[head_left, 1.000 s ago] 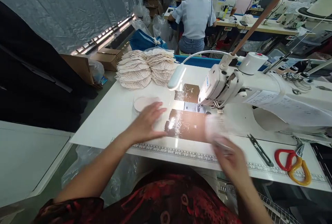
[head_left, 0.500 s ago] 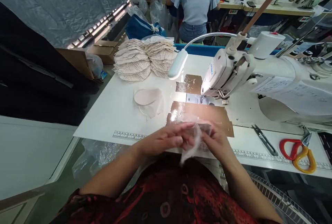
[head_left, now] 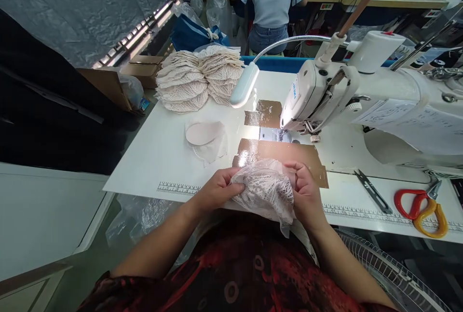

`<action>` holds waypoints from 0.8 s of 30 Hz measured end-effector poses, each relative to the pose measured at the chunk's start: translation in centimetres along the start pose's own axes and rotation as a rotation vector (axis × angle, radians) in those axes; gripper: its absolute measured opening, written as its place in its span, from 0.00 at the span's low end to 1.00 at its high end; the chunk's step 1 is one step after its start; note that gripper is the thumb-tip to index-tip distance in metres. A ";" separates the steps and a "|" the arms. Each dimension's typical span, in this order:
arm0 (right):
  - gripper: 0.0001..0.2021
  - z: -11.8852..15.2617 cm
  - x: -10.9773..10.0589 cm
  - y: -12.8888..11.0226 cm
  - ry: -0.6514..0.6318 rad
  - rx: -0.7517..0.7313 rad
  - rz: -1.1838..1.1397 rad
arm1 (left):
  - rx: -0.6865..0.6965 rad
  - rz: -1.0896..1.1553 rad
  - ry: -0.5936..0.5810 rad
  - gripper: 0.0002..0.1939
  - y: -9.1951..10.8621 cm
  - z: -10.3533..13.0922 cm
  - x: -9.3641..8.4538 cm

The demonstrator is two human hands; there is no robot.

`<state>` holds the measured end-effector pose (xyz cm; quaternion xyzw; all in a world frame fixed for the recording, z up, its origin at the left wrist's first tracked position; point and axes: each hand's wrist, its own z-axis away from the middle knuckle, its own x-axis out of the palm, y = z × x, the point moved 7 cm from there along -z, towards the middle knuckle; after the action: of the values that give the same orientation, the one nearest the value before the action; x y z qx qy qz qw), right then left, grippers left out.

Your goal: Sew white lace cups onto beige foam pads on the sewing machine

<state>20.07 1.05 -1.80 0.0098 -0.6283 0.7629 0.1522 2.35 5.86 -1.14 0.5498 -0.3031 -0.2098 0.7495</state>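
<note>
A white lace cup piece (head_left: 265, 186) is stretched between my two hands over the table's front edge, its patterned side facing up. My left hand (head_left: 220, 189) pinches its left edge between thumb and fingers. On the opposite edge, my right hand (head_left: 306, 194) grips the lace, thumb below and fingers above. Just beyond lies the brown taped card (head_left: 289, 153) in front of the sewing machine's needle area. To the left, a smooth oval pad (head_left: 204, 133) rests on a sheer piece of fabric (head_left: 211, 153).
The white sewing machine (head_left: 325, 95) stands to the right, with a lamp (head_left: 245, 85) beside it. Stacked lace pieces (head_left: 184, 83) sit at the back left. Thread snips (head_left: 372, 191) and red-and-orange-handled scissors (head_left: 421, 208) lie at the right front. A co-worker (head_left: 269, 3) sits beyond.
The lace piece, folded and blurred between my hands before, is now spread out with its pattern showing. My hands have moved apart to its two sides. The view has shifted slightly.
</note>
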 end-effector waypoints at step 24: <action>0.11 -0.5 0.7 0.1 -0.007 -0.035 0.010 | -0.111 0.474 0.217 0.20 -2.5 -0.3 4.7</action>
<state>19.48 1.64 -1.88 0.0067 -0.6422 0.7524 0.1466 6.06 2.26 -2.55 0.4409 -0.3295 0.0155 0.8347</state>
